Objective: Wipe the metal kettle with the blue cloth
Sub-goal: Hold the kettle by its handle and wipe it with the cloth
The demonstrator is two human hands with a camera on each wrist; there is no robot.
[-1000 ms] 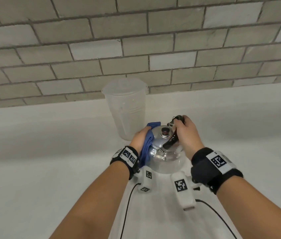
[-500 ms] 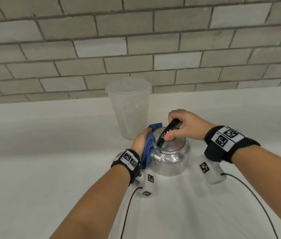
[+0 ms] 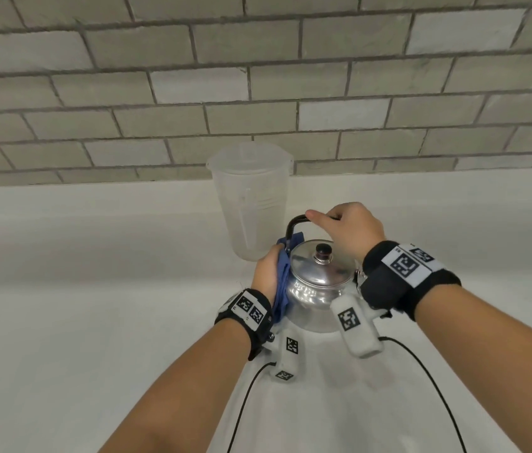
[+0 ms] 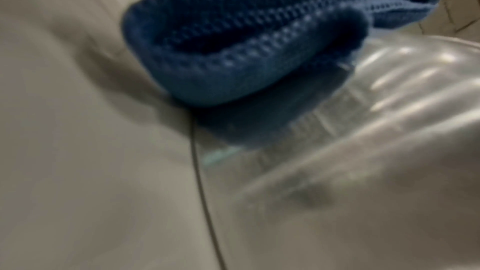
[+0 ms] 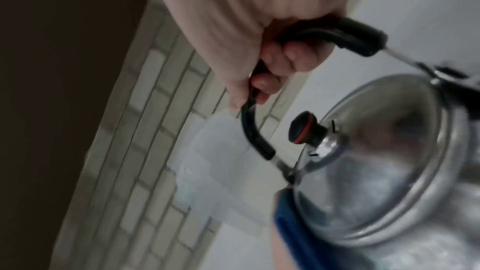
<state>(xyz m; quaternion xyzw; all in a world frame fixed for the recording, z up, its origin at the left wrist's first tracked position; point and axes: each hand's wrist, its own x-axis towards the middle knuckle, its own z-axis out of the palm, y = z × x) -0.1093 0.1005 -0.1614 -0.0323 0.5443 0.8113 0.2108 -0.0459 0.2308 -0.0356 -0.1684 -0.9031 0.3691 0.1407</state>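
The kettle (image 3: 317, 286) stands on the white bench (image 3: 94, 322), just in front of a clear plastic jug (image 3: 251, 197) that rises against the grey tiled wall (image 3: 258, 76). The right hand (image 3: 351, 228) has its grip curled tight round the black handle (image 3: 294, 223), which stands upright over the lid (image 3: 318, 266); in the right wrist view the fingers (image 5: 275, 63) wrap under the handle (image 5: 324, 32) above the lid's dark knob (image 5: 302, 127). The left hand (image 3: 266, 273) presses the cloth (image 3: 282, 282) against the kettle's left side, the cloth lying between palm and metal. The left wrist view shows the cloth (image 4: 246, 48) bunched against the shiny wall of the kettle (image 4: 389, 100), but the picture is blurred and the fingers are hidden, so whether that grip is curled or flat I cannot tell. Two black cables (image 3: 245, 397) trail from the wrists across the bench.
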